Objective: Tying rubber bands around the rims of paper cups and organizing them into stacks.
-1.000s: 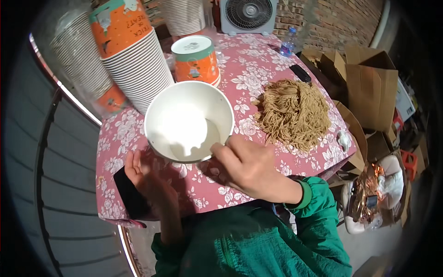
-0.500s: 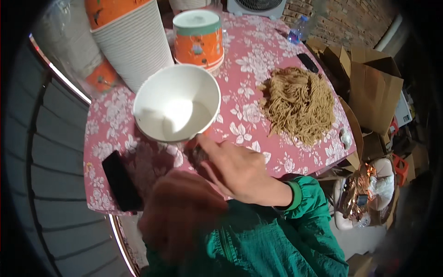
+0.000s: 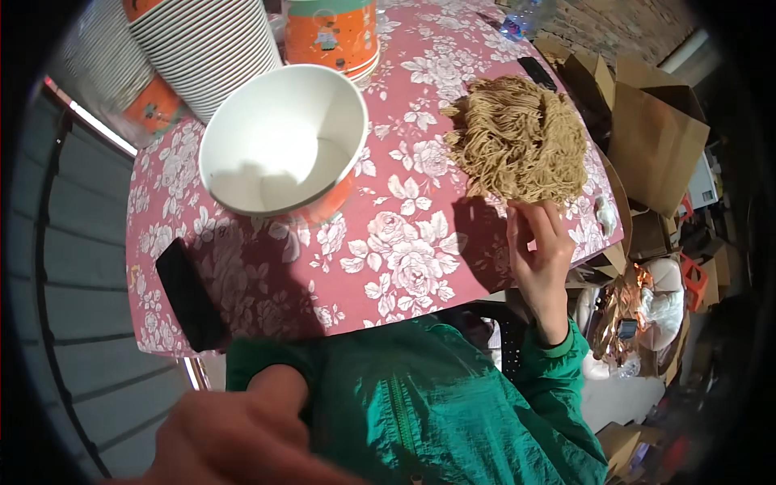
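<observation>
My right hand [image 3: 541, 246] is at the near edge of a heap of tan, string-like strands [image 3: 525, 141]. Its thumb and forefinger tips come together there; whatever may be between them is too small to make out. My left hand [image 3: 230, 436], low at the left and close to the camera, is smeared by motion, so its fingers and any load are unclear. A large white-lined paper bucket [image 3: 275, 153] with an orange outside stands on the table, mouth tilted toward me and nothing seen inside. Neither hand touches it.
A black phone-like slab [image 3: 190, 295] lies near the left edge of the flowered pink tablecloth [image 3: 404, 259]. Behind stand a tall stack of paper buckets [image 3: 210, 52] and an upturned orange one [image 3: 331, 36]. A small black object [image 3: 537, 73], a bottle [image 3: 517, 23] and cardboard boxes [image 3: 659, 153] are at right.
My right hand has left the bucket's near rim, where it held something dark, and moved right to the strands. My left hand has dropped lower and nearer the camera. The view has shifted.
</observation>
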The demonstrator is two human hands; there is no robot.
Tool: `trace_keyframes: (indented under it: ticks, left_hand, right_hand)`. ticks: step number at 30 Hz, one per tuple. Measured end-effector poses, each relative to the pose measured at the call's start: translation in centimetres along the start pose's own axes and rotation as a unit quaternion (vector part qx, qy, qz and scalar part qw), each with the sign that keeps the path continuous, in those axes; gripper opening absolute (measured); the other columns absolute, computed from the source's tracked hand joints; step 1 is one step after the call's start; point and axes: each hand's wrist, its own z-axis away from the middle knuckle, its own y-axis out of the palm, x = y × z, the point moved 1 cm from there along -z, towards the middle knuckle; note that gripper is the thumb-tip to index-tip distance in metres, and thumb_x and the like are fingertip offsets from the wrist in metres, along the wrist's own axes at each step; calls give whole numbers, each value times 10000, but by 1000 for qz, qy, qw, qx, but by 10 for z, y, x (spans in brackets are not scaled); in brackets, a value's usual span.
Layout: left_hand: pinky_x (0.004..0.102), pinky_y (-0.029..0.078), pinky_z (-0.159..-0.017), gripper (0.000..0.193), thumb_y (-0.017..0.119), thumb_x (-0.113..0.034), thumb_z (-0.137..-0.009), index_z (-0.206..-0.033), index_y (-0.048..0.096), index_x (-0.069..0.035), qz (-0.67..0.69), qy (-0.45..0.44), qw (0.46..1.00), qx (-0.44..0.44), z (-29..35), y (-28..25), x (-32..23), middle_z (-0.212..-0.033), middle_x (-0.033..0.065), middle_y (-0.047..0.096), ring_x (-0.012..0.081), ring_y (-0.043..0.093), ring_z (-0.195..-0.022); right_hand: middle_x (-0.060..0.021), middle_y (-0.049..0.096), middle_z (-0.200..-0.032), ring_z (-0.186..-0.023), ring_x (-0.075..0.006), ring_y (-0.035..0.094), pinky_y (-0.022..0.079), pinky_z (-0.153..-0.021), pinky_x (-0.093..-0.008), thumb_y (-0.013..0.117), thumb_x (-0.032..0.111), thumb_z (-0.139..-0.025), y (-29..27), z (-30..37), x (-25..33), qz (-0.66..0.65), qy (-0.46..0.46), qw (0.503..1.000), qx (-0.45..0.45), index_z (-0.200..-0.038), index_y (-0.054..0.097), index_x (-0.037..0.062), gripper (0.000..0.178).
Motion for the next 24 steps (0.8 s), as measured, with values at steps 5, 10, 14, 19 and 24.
trace_keyframes:
  ticks: [5,10,14,19,24]
  left_hand:
    - [317,399,-651,209,579,-181,-1029,-1214,481,-177,-81,350,929,-92,17,-23,94,-850,110,561,199,431,-710]
    - [236,463,-578,204,691,-17,-910,-1064,559,5,-143,260,939,-174,-20,-24,145,-817,95,639,145,587,-648]
    - [224,459,-586,188,695,123,-866,-1004,621,19,-138,174,972,-70,-43,3,161,-795,65,643,94,588,-659]
    - [233,465,-578,82,704,43,-919,-962,649,-1,-185,94,974,-90,-61,11,203,-722,9,642,51,586,-634]
    - [181,385,-564,93,677,11,-967,-959,589,-19,-44,-29,996,-76,-63,9,211,-755,-30,593,2,514,-650]
  right_hand:
    - [-125,620,-860,-652,-226,669,512,-579,-320,710,-15,-896,-21,-1,-16,62,9,996,-56,-1024,687,30,137]
    - [-104,630,-911,-729,-171,636,508,-645,-276,672,-44,-934,-57,13,-71,78,83,980,-166,-1093,689,-7,164]
    - [-79,615,-896,-764,-150,646,507,-650,-264,686,-72,-904,-44,6,-67,28,81,987,-134,-1041,687,0,156]
    - [-101,623,-876,-739,-215,636,491,-624,-320,716,-31,-890,-6,-36,-37,0,9,995,-102,-973,672,6,101]
    - [-121,636,-848,-648,-253,626,497,-584,-358,724,178,-968,-15,-59,-63,114,-4,976,-184,-936,648,24,175]
